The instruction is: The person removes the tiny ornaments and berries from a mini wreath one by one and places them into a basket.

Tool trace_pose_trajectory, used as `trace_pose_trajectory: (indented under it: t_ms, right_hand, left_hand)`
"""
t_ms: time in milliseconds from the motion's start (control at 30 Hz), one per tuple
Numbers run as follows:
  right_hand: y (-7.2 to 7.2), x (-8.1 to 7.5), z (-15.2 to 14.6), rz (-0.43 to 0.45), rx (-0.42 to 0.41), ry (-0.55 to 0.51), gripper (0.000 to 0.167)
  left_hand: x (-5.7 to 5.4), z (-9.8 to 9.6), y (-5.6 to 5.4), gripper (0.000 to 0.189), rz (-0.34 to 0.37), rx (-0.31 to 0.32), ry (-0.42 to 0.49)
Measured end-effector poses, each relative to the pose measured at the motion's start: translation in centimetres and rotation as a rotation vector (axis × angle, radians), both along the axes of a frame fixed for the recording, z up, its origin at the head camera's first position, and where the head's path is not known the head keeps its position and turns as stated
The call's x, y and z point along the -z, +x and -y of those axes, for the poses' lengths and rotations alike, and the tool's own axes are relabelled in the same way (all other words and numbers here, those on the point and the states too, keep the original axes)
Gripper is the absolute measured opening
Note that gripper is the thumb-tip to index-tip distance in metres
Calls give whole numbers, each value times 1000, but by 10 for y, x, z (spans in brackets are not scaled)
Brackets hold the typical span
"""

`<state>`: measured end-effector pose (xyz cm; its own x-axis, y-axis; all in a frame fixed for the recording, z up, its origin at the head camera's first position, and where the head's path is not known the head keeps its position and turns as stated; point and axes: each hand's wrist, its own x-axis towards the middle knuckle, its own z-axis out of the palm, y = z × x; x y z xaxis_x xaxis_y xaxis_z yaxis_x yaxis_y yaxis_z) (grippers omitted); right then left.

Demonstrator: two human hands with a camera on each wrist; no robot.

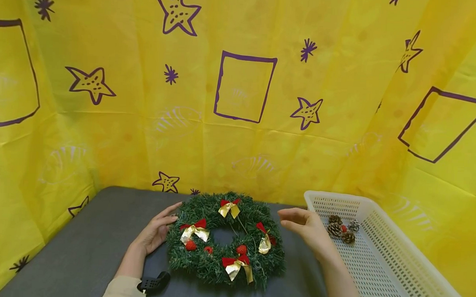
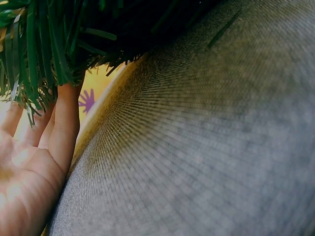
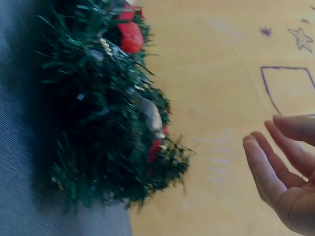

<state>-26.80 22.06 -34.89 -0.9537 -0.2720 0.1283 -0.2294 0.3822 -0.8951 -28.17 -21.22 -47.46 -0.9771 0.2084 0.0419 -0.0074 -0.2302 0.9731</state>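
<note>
A green wreath (image 1: 225,275) of artificial pine lies on the dark grey table, trimmed with several red-and-gold bows (image 1: 237,267) and a few red berries (image 1: 191,245). My left hand (image 1: 151,233) rests against the wreath's left side with its fingers extended. In the left wrist view, the tips of the left fingers (image 2: 66,128) go out of sight behind the pine tips. My right hand (image 1: 307,229) hovers to the right of the wreath, apart from it. Its fingers are loosely bent, and nothing shows between them in the right wrist view.
On the right stands a white perforated plastic basket (image 1: 377,206). Several pine cones (image 1: 335,229) and a red berry (image 1: 343,228) lie near its far left side. Behind the table (image 1: 113,218) hangs a yellow curtain (image 1: 246,144) with purple drawings.
</note>
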Motion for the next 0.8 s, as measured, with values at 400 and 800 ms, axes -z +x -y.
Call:
trace_pose_trajectory:
  t_ms: [400, 800]
  right_hand:
    - [-5, 19, 17, 52, -190, -18, 42]
    - [-3, 36, 39, 92, -292, 4, 38]
  left_hand:
    - [-1, 1, 2, 67, -11, 4, -18]
    - [0, 0, 0, 65, -14, 1, 5]
